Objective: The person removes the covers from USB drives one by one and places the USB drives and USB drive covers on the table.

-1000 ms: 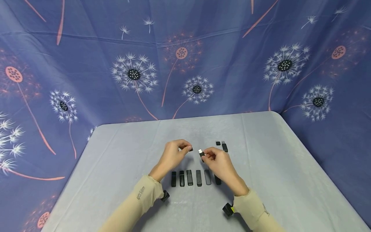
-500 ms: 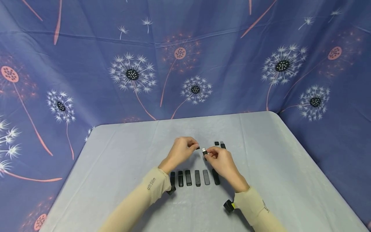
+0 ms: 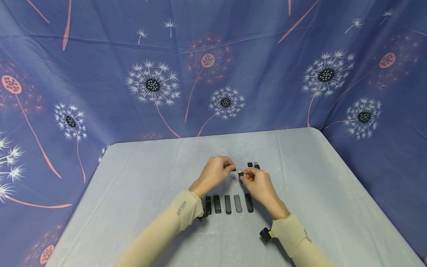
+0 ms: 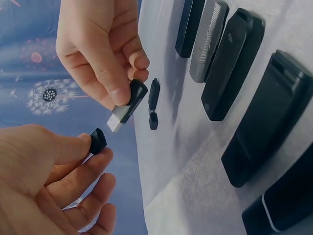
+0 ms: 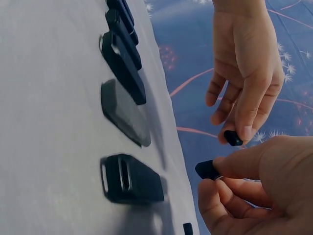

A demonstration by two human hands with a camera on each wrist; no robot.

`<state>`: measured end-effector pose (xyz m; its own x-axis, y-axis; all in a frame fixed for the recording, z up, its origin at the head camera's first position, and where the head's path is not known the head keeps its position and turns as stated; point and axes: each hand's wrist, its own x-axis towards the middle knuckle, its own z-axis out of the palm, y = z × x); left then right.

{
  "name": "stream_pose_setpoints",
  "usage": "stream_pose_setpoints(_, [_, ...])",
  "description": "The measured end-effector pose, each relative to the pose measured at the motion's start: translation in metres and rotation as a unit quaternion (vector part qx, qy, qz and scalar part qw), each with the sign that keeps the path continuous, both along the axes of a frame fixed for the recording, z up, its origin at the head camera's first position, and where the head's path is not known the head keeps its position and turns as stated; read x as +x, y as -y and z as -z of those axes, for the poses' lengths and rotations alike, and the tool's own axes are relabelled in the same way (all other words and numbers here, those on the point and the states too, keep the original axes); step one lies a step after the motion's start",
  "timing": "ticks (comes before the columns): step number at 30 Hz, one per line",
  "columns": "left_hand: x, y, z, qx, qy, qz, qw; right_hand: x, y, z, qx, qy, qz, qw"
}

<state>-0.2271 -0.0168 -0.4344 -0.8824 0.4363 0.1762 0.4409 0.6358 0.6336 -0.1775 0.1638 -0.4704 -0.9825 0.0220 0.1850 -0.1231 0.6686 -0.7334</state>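
My right hand (image 3: 261,185) pinches a black USB stick (image 4: 131,105) between thumb and fingers, its bare metal plug (image 4: 115,122) pointing out. Close by on the left, my left hand (image 3: 217,171) holds a small black cap (image 4: 98,141) between thumb and forefinger. A short gap separates cap and plug, and both are held above the table. In the right wrist view the cap (image 5: 233,138) shows at the left fingertips, while the plug is hidden. Behind the right hand lie an uncapped USB stick (image 3: 257,167) and its loose cap (image 3: 250,164).
A row of several dark USB sticks lies on the pale table (image 3: 150,178) nearer to me, including a grey one (image 3: 238,203) and a black one (image 3: 248,203) at the right end. My left wrist covers the row's left end. A blue flowered cloth (image 3: 186,74) hangs behind.
My left hand has moved right with the cap, narrowing the gap to the plug. My right hand has shifted slightly right with the USB stick, still pinching it.
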Motion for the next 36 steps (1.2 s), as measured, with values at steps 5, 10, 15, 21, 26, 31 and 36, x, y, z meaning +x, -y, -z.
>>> stream_pose_setpoints(5, [-0.002,-0.004,0.001,0.001,0.012,0.002,0.9999,-0.002,-0.004,0.003,0.014,-0.023,0.003,1.000])
stream_pose_setpoints(10, [-0.003,-0.005,0.002,-0.003,0.019,0.005,0.9998,-0.006,-0.007,0.006,0.025,-0.035,0.014,0.999])
stream_pose_setpoints(15, [-0.002,-0.007,0.004,-0.006,0.026,0.003,0.9996,-0.009,-0.008,0.010,0.033,-0.026,0.019,0.999])
stream_pose_setpoints(21, [-0.001,-0.008,0.004,-0.010,0.030,0.000,0.9995,-0.017,-0.011,0.012,0.048,0.000,0.022,0.999])
stream_pose_setpoints(26, [0.000,-0.008,0.004,-0.011,0.032,-0.001,0.9994,-0.023,-0.012,0.011,0.055,0.017,0.026,0.998])
stream_pose_setpoints(31, [0.000,-0.007,0.005,-0.011,0.035,-0.001,0.9993,-0.027,-0.011,0.010,0.045,0.036,0.028,0.998])
stream_pose_setpoints(36, [0.000,-0.006,0.008,-0.012,0.038,0.001,0.9992,-0.031,-0.010,0.009,0.054,0.054,0.033,0.997])
